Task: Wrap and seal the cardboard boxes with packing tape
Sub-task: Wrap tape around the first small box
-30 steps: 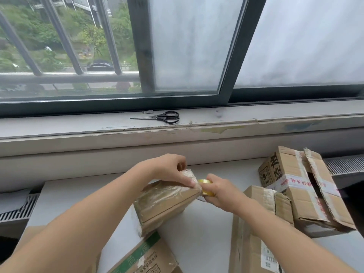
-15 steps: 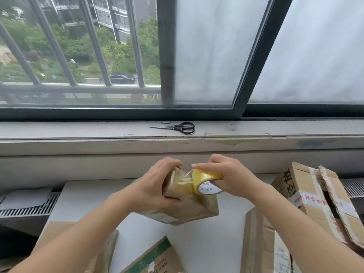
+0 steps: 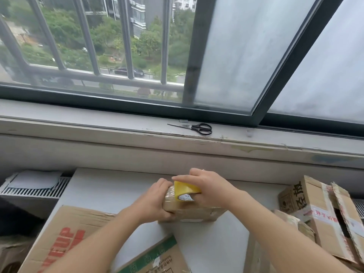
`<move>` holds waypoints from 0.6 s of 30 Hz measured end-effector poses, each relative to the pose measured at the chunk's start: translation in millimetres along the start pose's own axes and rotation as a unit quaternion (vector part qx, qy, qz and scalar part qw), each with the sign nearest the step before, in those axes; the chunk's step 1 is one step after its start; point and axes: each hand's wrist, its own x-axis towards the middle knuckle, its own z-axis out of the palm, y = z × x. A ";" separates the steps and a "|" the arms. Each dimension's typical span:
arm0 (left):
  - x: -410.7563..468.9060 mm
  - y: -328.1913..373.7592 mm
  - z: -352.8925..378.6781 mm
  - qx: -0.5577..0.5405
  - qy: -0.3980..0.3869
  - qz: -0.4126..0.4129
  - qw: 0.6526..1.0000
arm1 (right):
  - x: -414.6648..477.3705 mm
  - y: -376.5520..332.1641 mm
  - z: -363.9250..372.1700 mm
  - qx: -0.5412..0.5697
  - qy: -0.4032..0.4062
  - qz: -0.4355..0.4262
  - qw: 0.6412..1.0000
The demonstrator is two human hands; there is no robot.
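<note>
The small brown cardboard box [image 3: 197,213] sat near the middle of the white desk [image 3: 212,243], its shiny skin suggesting clear tape already lay over part of it. The left hand [image 3: 155,201] was clamped on the box's left end, fingers curled under the edge and thumb on top, probably to brace it against the pull of the tape. The right hand [image 3: 210,186] was closed over the yellow roll of packing tape [image 3: 185,189], holding it right against the top of the box at the left end, likely so that the strip could go down tight and flat. The black-handled scissors [image 3: 199,128] lay well apart on the grey windowsill [image 3: 98,123], presumably parked within reach for cutting. Other boxes ringed the work: a large flat cardboard box with red lettering [image 3: 65,233] at the near left, a green-edged cardboard box [image 3: 155,259] cut off by the bottom edge, and a worn, open cardboard box with printed tape [image 3: 315,211] at the right. The far side of the small box was hidden behind both hands, the free end of the tape could not be made out, and whether the box rested fully on the desk or was tilted up was unclear. Only a fragment of the roll's core label showed.
</note>
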 end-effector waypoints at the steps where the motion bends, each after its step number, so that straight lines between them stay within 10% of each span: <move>1: -0.5 -1.8 1.3 -0.012 0.006 -0.002 1.000 | 0.9 1.0 -0.7 -0.002 -0.009 -0.002 1.000; 18: -5.2 -30.7 -33.0 -0.012 -0.059 0.013 0.998 | -99.5 99.8 -2.6 -0.146 -0.042 0.027 0.988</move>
